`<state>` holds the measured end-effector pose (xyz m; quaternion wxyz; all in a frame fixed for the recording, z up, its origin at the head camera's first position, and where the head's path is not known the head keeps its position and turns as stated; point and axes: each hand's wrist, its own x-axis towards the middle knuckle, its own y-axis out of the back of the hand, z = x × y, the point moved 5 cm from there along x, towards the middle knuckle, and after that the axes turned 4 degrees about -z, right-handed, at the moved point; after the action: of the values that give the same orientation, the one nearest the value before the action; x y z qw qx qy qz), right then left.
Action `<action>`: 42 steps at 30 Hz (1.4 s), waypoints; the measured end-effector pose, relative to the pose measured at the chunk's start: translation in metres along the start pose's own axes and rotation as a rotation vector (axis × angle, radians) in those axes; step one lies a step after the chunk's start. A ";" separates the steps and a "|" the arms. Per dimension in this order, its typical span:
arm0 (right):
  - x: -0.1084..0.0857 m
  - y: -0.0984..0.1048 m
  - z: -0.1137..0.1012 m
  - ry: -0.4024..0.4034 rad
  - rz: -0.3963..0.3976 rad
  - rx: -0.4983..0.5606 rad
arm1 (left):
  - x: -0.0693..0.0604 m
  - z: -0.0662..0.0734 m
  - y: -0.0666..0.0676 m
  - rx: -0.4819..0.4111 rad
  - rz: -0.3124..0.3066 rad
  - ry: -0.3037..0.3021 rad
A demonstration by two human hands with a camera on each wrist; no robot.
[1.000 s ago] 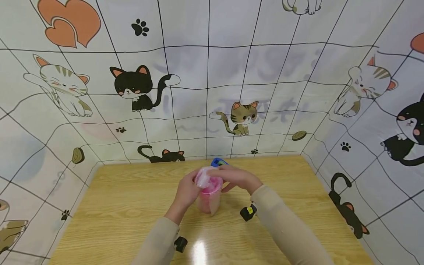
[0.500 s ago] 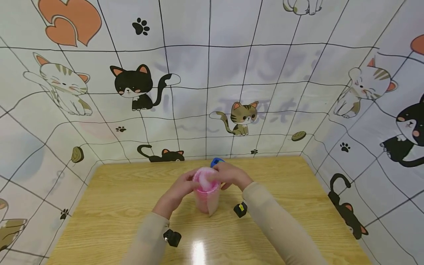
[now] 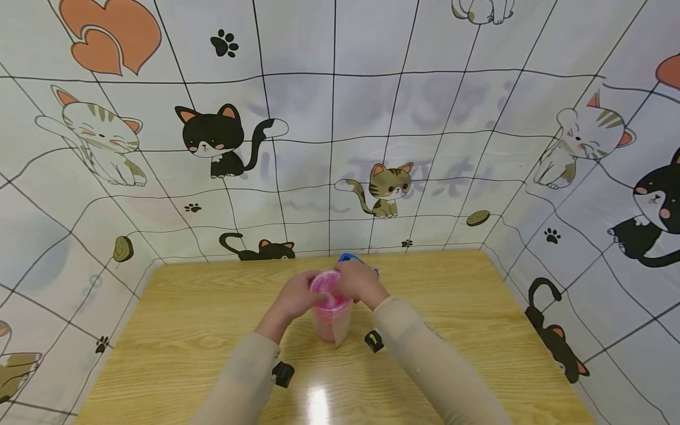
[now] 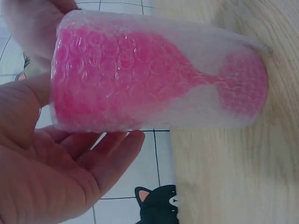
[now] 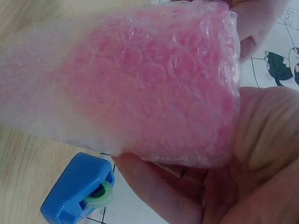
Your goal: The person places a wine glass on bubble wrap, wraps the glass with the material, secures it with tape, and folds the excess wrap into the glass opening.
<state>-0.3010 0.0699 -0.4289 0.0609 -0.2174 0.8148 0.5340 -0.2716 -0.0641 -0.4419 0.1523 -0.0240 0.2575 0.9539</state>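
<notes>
A pink goblet (image 4: 126, 70) wrapped in clear bubble wrap (image 5: 154, 93) stands upright on the wooden table, its wide mouth up and its stem and round foot visible through the wrap in the left wrist view. My left hand (image 3: 294, 300) grips its upper left side, fingers along the outside and thumb at the mouth. At the upper right, my right hand (image 3: 359, 282) holds the rim, fingers outside and thumb reaching over the opening. Wrap lies sunk inside the mouth. That thumb's tip is partly hidden.
Behind the right hand, near the table's back edge, is a blue tape dispenser (image 5: 77, 186) with a green-cored roll. A cat-printed cloth (image 3: 297, 165) surrounds the wooden table (image 3: 212, 319) at the back and sides.
The pale wrap bulging above the goblet's mouth has gone down into the opening. My right hand has moved left over the rim; my left hand shifted back, then slightly forward again.
</notes>
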 end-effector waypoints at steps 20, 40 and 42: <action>0.005 -0.004 -0.009 -0.115 0.018 -0.189 | 0.016 0.021 -0.005 0.593 0.044 0.200; 0.007 -0.002 -0.014 -0.050 -0.066 -0.093 | 0.025 0.018 -0.013 0.804 0.088 0.159; 0.007 -0.004 -0.014 -0.073 -0.039 -0.127 | 0.025 0.018 -0.011 0.779 0.025 0.160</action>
<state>-0.3042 0.0541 -0.4288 0.0872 -0.2169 0.7720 0.5910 -0.2911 -0.0389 -0.4351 0.1179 -0.0355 0.6113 0.7818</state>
